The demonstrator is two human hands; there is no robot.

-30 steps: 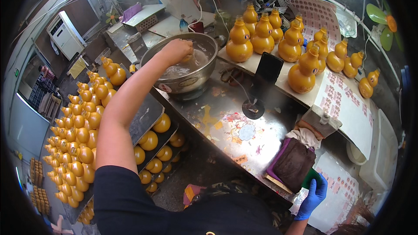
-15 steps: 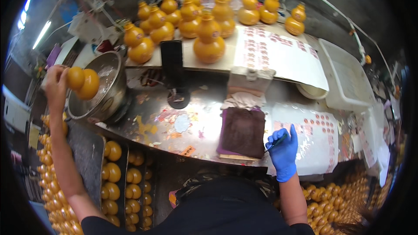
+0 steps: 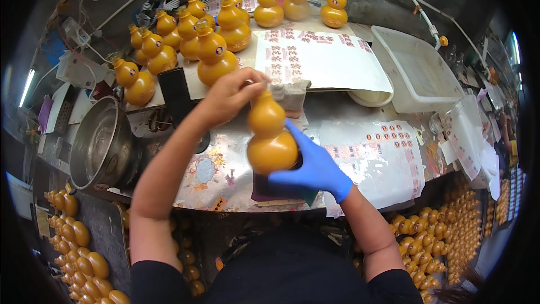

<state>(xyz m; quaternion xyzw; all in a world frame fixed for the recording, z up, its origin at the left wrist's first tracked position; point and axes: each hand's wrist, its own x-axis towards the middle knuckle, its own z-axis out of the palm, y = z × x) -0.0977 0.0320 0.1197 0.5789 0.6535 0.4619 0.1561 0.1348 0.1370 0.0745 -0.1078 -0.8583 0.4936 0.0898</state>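
A yellow gourd-shaped bottle [image 3: 270, 135] is held slightly tilted over the middle of the bench. My bare left hand [image 3: 233, 94] is closed round its neck at the top. Cupping the lower bulb from the right is my blue-gloved right hand [image 3: 315, 168], thumb in front and some fingers hidden behind the bottle. Beneath them lies a dark folded cloth pad [image 3: 275, 187], mostly covered by bottle and glove. A plastic sheet with small round stickers [image 3: 388, 135] is spread right of my right hand. Whether the glove also holds something small is hidden.
Several finished-looking gourd bottles [image 3: 216, 59] stand on the raised shelf, beside a printed sticker sheet [image 3: 320, 62]. A metal pot [image 3: 95, 143] is at left, a phone on a stand [image 3: 175, 91] nearer the middle. A white plastic tub [image 3: 419, 70] sits at right. More gourd bottles [image 3: 422, 236] fill the space below.
My left hand has brought the gourd bottle from above the pot to the bench's middle. My right hand has moved left onto it; the dark green object seen in the glove is no longer visible there.
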